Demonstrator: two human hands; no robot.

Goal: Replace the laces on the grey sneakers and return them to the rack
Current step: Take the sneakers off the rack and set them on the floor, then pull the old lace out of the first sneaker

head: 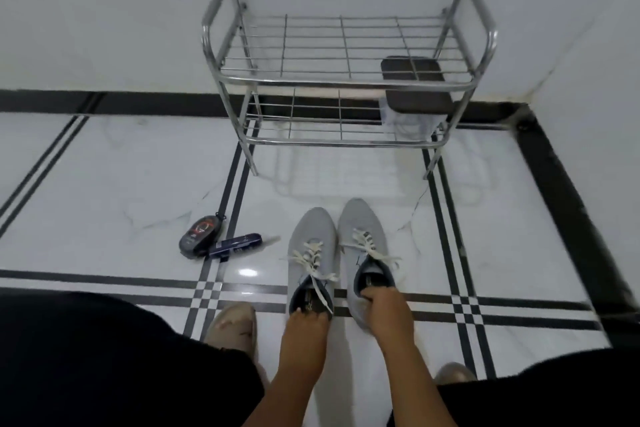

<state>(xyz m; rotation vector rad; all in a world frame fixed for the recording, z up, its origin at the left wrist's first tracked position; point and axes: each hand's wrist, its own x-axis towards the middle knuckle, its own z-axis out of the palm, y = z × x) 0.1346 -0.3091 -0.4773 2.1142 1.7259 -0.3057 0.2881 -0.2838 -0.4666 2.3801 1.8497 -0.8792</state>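
Two grey sneakers with white laces stand side by side on the tiled floor, toes toward the rack. My left hand (304, 326) grips the heel collar of the left sneaker (311, 246), fingers hooked into its opening. The heel collar of the right sneaker (362, 229) is held the same way by my right hand (384, 308). A chrome wire shoe rack (346, 83) with two shelves stands against the wall just beyond the sneakers.
A dark rounded pad (415, 83) sits on the right of the rack. A black oval case (198, 236) and a dark blue packet (235, 244) lie on the floor to the left. My feet in beige slippers (232, 326) are near my knees.
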